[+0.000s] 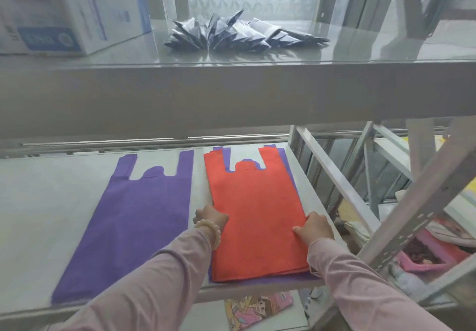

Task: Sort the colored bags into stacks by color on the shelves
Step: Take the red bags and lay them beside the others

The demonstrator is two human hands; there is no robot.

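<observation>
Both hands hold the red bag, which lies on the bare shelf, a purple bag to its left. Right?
Not quite: in the head view the red bag lies on an underlying purple bag, not bare shelf. The left hand and right hand hold it, and the separate purple bag lies to its left.

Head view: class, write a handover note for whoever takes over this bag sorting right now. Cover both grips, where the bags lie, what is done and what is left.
Left grip: holds the left edge of the red bags.
Right grip: holds their right edge, thumb on top.
Bags: the purple stack lies flat on the left of the shelf. The red bags lie to its right, on top of a purple bag.
Done: one purple stack laid out.
Left: probably lift the red bags off, move the purple bag to the purple stack, and give red its own spot.
</observation>
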